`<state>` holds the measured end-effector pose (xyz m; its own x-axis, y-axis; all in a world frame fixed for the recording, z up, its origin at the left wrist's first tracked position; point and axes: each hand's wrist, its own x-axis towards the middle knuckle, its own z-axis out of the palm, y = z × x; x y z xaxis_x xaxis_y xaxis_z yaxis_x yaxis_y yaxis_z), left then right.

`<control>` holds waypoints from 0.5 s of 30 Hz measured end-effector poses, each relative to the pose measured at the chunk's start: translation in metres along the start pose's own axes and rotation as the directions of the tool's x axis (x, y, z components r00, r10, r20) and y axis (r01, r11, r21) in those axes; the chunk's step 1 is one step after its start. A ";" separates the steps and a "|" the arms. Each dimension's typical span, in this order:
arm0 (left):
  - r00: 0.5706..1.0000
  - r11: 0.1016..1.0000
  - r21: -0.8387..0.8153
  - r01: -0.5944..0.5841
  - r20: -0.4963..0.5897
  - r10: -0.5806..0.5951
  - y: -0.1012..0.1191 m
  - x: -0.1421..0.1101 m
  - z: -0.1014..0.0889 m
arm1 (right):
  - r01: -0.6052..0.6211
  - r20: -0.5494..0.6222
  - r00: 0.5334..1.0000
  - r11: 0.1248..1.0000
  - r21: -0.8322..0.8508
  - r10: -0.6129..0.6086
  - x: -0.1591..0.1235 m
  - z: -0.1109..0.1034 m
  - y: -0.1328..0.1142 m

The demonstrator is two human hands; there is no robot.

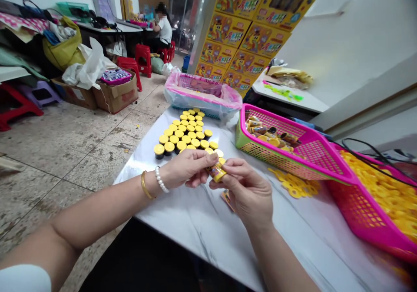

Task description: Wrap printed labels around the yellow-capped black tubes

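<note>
Between my two hands, above the near part of the white table (182, 205), is a small yellow printed tube (216, 172). The fingers of my left hand (190, 167) pinch its far end. At its near end, the thumb and fingers of my right hand (249, 187) close around the yellow rim. Just beyond my hands, several small black tubs with yellow lids (180, 134) stand close together in rows. Partly hidden under my right hand lies a small printed piece (227, 200). Flat yellow ring-shaped plastic pieces (295, 185) lie loose to the right.
A pink and green basket (289, 129) holds printed tubes. Another pink basket (355, 209) at the right is full of yellow plastic parts. At the table's far end stands a plastic-lined basket (202, 93), with stacked yellow boxes (241, 35) behind. A person (163, 29) sits at a distant table.
</note>
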<state>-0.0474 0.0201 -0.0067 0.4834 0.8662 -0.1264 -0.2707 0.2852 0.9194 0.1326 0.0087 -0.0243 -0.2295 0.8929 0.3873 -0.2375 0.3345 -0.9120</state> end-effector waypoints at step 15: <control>0.979 0.987 0.023 0.162 -0.131 -0.158 -0.008 -0.017 -0.005 | 0.068 0.038 0.997 0.985 -0.156 -0.063 -0.004 0.015 0.001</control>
<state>-0.0573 0.0049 -0.0135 0.4069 0.8566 -0.3173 -0.1700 0.4123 0.8951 0.1190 0.0006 -0.0247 -0.2498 0.8579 0.4491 -0.1023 0.4378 -0.8932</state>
